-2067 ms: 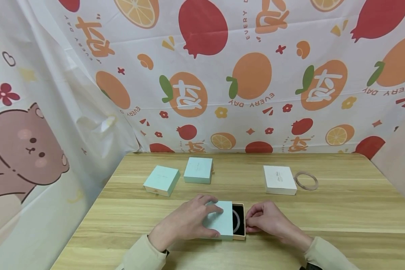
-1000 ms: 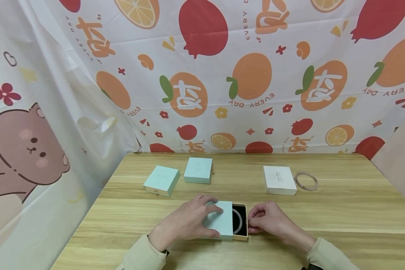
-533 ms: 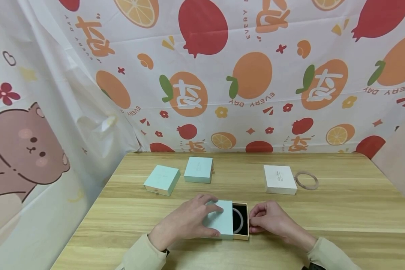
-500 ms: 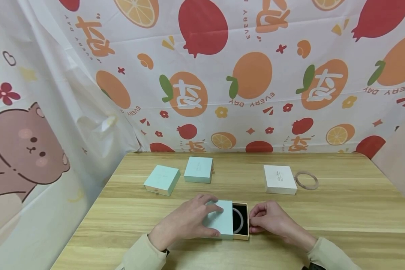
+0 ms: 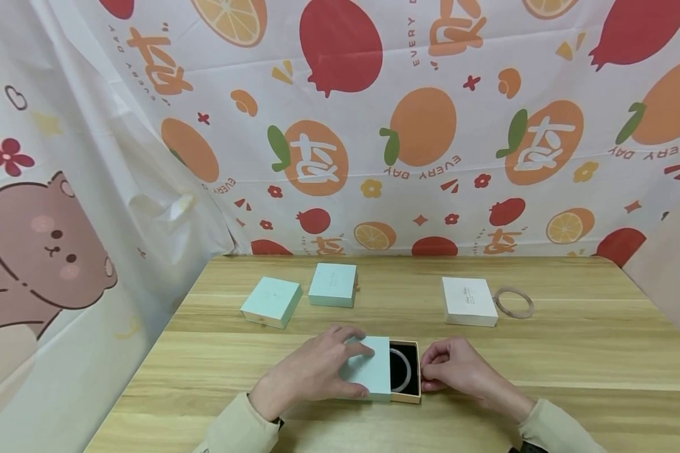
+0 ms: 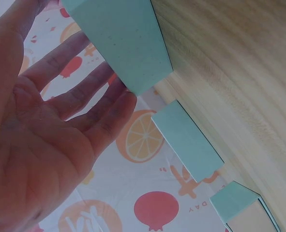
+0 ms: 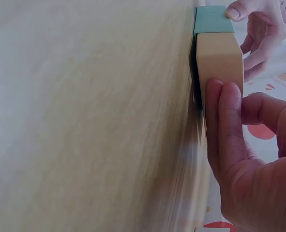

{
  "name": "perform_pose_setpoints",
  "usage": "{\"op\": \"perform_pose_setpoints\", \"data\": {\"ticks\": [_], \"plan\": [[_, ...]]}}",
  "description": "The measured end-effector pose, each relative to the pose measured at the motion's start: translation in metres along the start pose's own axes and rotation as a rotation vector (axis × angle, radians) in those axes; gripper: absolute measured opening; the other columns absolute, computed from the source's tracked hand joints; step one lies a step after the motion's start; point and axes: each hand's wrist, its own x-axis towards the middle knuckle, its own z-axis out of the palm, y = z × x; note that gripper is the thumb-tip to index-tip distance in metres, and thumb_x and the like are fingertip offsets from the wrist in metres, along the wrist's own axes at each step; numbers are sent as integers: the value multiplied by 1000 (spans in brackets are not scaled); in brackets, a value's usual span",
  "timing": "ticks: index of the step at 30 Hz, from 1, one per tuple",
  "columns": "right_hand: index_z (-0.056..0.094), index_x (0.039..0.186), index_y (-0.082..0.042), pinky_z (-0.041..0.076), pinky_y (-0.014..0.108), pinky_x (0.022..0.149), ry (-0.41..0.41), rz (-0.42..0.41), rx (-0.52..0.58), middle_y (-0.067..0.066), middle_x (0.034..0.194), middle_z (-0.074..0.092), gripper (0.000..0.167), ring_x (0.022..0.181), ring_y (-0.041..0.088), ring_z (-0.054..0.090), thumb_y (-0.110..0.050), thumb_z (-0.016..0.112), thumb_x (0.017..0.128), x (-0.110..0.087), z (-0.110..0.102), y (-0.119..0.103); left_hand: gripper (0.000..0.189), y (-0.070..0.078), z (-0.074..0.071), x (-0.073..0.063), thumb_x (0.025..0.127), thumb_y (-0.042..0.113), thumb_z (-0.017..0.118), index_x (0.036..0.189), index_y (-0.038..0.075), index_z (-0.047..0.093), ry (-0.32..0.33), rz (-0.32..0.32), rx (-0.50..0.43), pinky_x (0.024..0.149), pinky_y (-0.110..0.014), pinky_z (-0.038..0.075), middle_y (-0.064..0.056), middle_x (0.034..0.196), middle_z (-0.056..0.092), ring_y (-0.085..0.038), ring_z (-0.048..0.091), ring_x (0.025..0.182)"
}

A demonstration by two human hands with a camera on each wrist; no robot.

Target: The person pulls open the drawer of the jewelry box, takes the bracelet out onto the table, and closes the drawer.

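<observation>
Since two seconds ago, the drawer (image 5: pixel 406 398) sits farther out of the mint sleeve (image 5: pixel 378 368), exposing more of the ring (image 5: pixel 408 371) inside. The right hand (image 5: pixel 459 370), fingers pinched narrow at the drawer's end, has shifted outward with it; the left hand (image 5: pixel 317 371), fingers spread, holds the sleeve on the tabletop (image 5: pixel 572 358).

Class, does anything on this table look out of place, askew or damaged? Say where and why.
A loose bangle lies beside the white box, odd because the other bangle sits in the partly pulled-out tray. The leftmost mint box is turned askew beside the upper mint box. No spill or damage is visible.
</observation>
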Motion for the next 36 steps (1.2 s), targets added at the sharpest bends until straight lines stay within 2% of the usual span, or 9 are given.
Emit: {"op": "perform_pose_setpoints", "data": {"ticks": [29, 36], "plan": [[66, 90, 2, 62, 28, 69, 32, 5, -14, 2, 76, 64, 5, 70, 14, 71, 4, 66, 86, -5, -9, 3, 54, 0, -1, 0, 83, 50, 81, 129, 22, 71, 3, 7, -5, 95, -45, 57, -5, 144, 59, -26, 56, 131], [66, 88, 1, 62, 27, 69, 30, 11, -12, 1, 74, 64, 6, 70, 13, 71, 5, 63, 86, -4, -10, 2, 54, 0, 0, 0, 84, 51, 81, 129, 23, 71, 3, 3, -1, 93, -44, 58, -5, 143, 59, -26, 56, 130]]}}
